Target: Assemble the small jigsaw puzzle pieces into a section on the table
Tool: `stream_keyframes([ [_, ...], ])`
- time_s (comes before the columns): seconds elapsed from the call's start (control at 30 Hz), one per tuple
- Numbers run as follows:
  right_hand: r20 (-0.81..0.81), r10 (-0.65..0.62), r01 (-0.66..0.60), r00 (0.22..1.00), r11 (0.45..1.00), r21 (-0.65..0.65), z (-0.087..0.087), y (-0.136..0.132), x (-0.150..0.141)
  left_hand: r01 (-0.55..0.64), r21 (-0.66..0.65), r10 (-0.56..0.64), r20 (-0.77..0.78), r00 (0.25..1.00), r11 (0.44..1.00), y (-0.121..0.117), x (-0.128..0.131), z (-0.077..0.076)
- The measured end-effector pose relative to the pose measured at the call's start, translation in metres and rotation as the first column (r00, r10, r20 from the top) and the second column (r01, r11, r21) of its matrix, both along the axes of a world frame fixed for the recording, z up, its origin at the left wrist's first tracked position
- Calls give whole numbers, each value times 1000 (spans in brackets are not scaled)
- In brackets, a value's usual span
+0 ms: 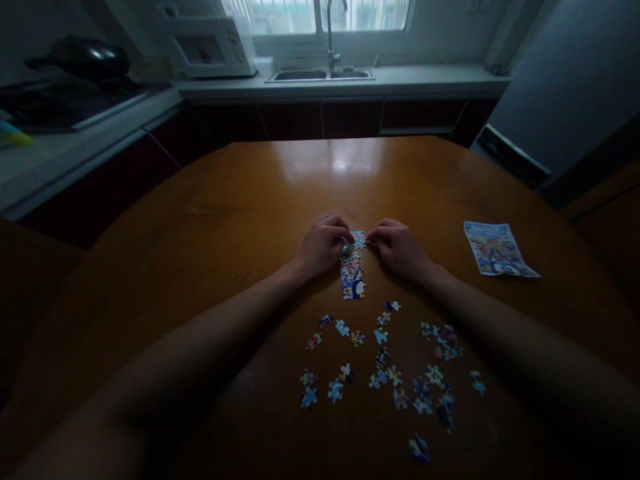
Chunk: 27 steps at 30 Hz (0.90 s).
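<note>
Left hand [325, 241]: fingers curled down onto the upper left edge of the joined puzzle strip [353, 275], on the wooden table [235, 193]. Right hand [397, 245]: fingers bent, tips together at the strip's upper right corner (whether they pinch a piece, cannot tell). Loose puzzle pieces [381, 335] lie scattered nearer the person. Creased picture sheet [497, 249] rests beyond the right forearm.

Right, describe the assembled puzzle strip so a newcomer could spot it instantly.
On the wooden table, look between the left hand and the right hand. A narrow picture strip starts there and runs back toward the person. Its pieces are interlocked, unlike the loose pieces scattered nearer the person.
</note>
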State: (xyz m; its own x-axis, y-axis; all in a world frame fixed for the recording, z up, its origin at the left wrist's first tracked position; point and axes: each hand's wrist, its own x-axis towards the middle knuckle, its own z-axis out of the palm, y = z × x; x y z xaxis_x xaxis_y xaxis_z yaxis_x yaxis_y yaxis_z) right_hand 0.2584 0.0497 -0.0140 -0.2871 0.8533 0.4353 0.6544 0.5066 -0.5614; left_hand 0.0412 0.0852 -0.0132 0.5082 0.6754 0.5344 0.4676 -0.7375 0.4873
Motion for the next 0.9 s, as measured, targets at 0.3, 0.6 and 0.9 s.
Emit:
stream_keyframes([
  [0.3, -7, -17, 17, 1000, 1000, -21, 1, 0, 0, -21, -21, 21, -32, 999, 1000, 0, 0, 1],
  [0.6, -15, 1, -1, 1000, 1000, -20, 2, 0, -1, 6, -8, -6, -20, 1000, 1000, 2, -1, -1],
  [0.9, -8, -23, 23, 1000, 999, -30, 1, 1, -1, -9, -10, 8, -40, 999, 1000, 2, -1, 0],
])
